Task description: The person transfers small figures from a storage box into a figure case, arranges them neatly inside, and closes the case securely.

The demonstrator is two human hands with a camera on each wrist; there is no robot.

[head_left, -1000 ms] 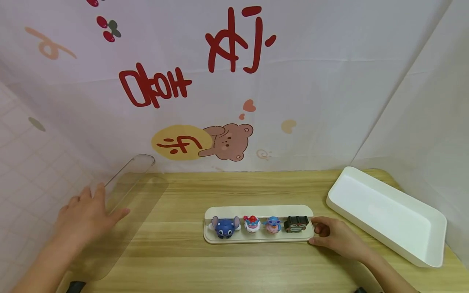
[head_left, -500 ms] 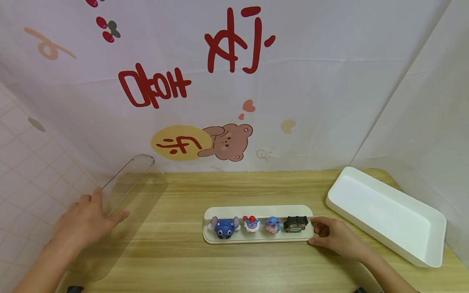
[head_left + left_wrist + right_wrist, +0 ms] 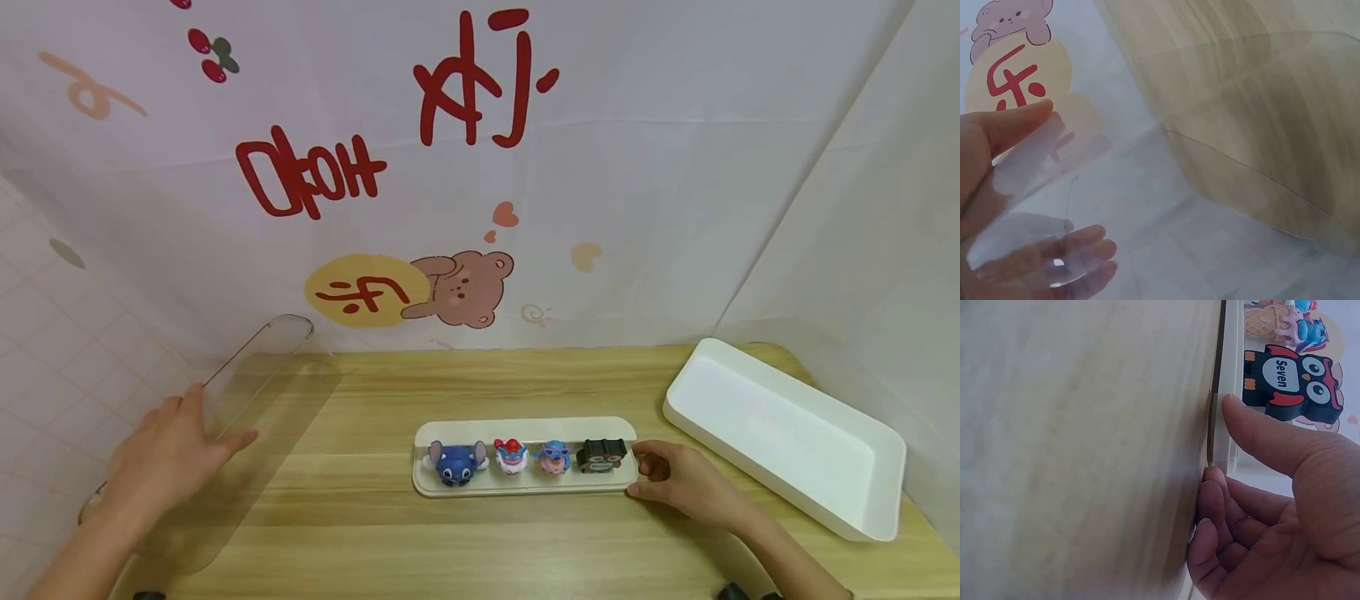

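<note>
A clear plastic cover [image 3: 270, 425] lies at the left of the table. My left hand [image 3: 161, 454] grips it; in the left wrist view the thumb [image 3: 1022, 125] is on the near side and the fingers show through the plastic. A long cream display stand [image 3: 525, 430] with rounded corners sits mid-table. My right hand [image 3: 690, 485] holds its right end, thumb [image 3: 1266, 434] against the front edge, other fingers curled at the end. On the stand, left to right, are a blue big-eared figure [image 3: 457, 463], a red-topped figure [image 3: 512, 457], a blue-and-pink figure [image 3: 553, 458] and an owl figure [image 3: 1288, 381] marked "Seven".
An open white tray [image 3: 787, 442] stands askew at the right of the wooden table [image 3: 420, 550]. Behind rises a white cloth backdrop [image 3: 645, 192] with red lettering and a bear print [image 3: 468, 287]. Cloth also hangs at both sides.
My left hand has moved slightly down and left along the clear cover, closing on it. The right hand keeps its hold on the stand. The head view has shifted a little.
</note>
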